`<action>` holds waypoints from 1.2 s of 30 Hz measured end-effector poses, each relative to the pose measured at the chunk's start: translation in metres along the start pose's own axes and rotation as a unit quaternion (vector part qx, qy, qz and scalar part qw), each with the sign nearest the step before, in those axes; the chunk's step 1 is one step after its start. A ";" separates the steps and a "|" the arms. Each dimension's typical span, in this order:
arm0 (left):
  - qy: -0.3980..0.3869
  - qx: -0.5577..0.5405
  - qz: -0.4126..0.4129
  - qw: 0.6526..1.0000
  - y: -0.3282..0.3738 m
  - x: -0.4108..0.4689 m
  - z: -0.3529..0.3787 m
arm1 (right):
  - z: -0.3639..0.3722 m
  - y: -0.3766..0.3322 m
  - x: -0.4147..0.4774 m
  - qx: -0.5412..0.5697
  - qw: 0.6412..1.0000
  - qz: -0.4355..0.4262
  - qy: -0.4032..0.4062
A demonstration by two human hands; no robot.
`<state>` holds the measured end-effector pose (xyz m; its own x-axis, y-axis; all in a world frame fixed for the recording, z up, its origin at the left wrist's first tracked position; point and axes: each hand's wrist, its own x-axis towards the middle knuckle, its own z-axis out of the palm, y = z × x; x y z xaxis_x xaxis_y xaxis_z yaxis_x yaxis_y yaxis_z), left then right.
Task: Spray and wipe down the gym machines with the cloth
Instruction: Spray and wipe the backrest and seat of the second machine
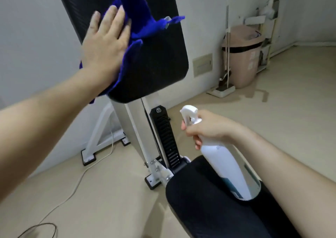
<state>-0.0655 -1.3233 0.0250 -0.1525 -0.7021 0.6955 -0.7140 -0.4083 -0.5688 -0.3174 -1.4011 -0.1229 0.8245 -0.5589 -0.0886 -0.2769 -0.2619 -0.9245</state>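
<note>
Presses cloth against back pad with left hand: palm flat, fingers straight, nothing gripped. Records cloth as blue and bunched, on upper left part of pad; one fold stands up above fingertips, one corner trails right, lower edge hangs past pad's left rim under wrist. Records pad as black, tilted, carried on white frame with black-capped feet on floor.

Grips spray bottle with right hand: fingers curled round neck just below white trigger head, nozzle pointing left toward frame. Holds bottle tilted, base low and nearer camera, over black seat pad; cannot tell whether base touches seat. Places hands well apart, left high at back pad, right low near seat.

Notes black slotted rail running from below back pad down to seat. Notes pale cable on floor beside nearest frame foot. Notes pink bin against far wall, with long-handled tool standing just beside it on its left.
</note>
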 end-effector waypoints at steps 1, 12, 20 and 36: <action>-0.004 -0.007 0.025 1.000 0.019 -0.015 0.011 | 0.003 0.002 -0.004 -0.044 0.999 0.015 -0.012; -0.220 -0.561 -0.380 0.701 0.137 -0.224 0.052 | 0.054 0.041 -0.052 -0.533 0.831 0.015 -0.160; -0.163 -0.666 -0.642 0.343 0.181 -0.251 0.007 | 0.085 0.067 -0.052 -0.653 0.741 -0.087 -0.132; -0.248 -0.760 -0.518 0.304 0.223 -0.261 -0.014 | 0.057 0.079 -0.050 -0.640 0.762 -0.039 -0.088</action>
<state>-0.1941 -1.2230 -0.2770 0.5445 -0.8118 -0.2111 0.2486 -0.0841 0.9649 -0.3528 -1.3493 -0.2125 0.8852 -0.4179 -0.2045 -0.3858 -0.9049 0.1796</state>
